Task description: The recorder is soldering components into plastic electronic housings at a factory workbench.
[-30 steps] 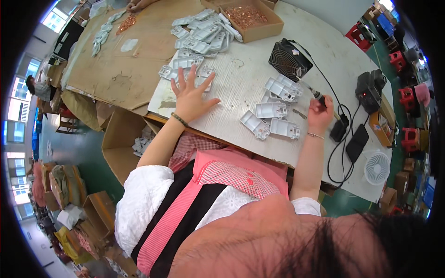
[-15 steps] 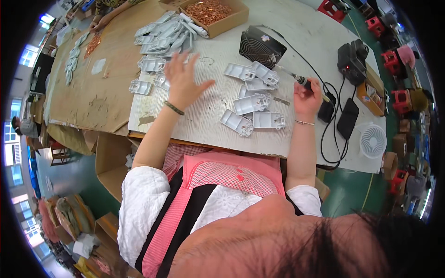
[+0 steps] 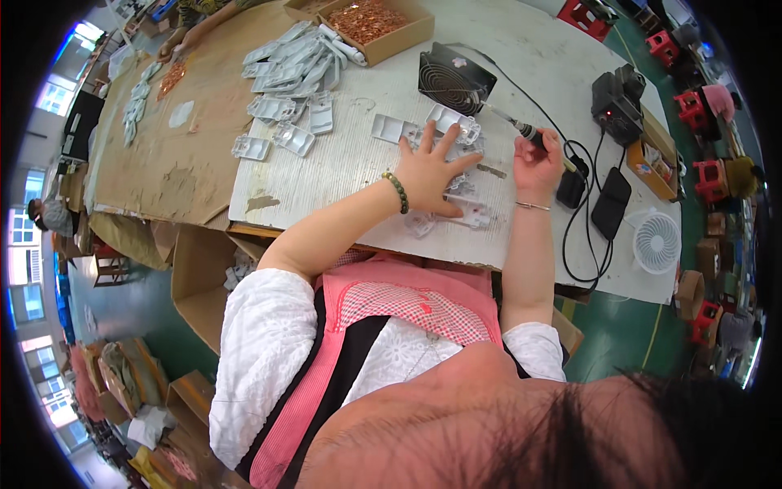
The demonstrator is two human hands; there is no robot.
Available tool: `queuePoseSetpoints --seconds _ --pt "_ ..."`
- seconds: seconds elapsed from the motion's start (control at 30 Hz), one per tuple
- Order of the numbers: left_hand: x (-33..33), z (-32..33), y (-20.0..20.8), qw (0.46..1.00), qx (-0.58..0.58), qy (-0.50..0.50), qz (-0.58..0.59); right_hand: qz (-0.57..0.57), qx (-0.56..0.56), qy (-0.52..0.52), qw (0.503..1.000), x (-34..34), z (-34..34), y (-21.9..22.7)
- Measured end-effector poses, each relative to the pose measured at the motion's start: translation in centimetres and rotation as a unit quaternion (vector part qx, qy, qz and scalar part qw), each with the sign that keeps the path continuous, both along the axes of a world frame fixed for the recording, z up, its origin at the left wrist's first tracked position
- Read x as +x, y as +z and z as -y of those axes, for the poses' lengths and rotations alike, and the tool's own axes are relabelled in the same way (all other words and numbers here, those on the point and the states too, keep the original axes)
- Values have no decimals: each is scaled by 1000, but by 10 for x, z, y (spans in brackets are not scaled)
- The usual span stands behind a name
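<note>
Fingers spread wide, my left hand (image 3: pixel 432 181) is over a group of light grey plastic housings and partly hides them. One housing (image 3: pixel 393 128) shows beyond its fingertips, and another (image 3: pixel 471 213) lies beside the thumb. Whether the palm touches them I cannot tell. My right hand (image 3: pixel 536 173) grips a soldering iron (image 3: pixel 529 132) by its dark handle. The iron's tip points up and left, toward the black fan unit (image 3: pixel 456 79). Left of my left arm, a few loose housings (image 3: pixel 293 138) lie in front of a heaped pile of them (image 3: pixel 300 61).
A cardboard box (image 3: pixel 407 42) of small copper-coloured parts stands at the back. On the right are a black device with a red light (image 3: pixel 617 106), black cables, a dark flat block (image 3: pixel 611 204) and a small white fan (image 3: pixel 656 243). A co-worker's hand (image 3: pixel 171 47) works at the far left.
My left hand has swung right, from the loose housings at the left to the group near the middle. One more housing lies at the left group. My right hand still holds the soldering iron.
</note>
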State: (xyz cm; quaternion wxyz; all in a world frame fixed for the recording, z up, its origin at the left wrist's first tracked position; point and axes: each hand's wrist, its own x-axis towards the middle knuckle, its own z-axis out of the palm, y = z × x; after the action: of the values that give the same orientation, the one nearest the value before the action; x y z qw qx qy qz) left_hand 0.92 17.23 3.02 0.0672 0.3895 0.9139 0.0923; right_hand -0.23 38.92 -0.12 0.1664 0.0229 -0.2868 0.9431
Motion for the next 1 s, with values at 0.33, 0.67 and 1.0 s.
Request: queuePoseSetpoints --seconds 0.33,0.67,1.0 --pt "17 40 -9 989 107 60 -86 19 9 -10 1000 -4 -1 -8" --pt "2 101 -22 965 187 45 -177 24 19 -6 1000 -6 -2 -13" --pt "15 127 -19 960 196 53 -195 41 35 -6 999 -5 2 -10"
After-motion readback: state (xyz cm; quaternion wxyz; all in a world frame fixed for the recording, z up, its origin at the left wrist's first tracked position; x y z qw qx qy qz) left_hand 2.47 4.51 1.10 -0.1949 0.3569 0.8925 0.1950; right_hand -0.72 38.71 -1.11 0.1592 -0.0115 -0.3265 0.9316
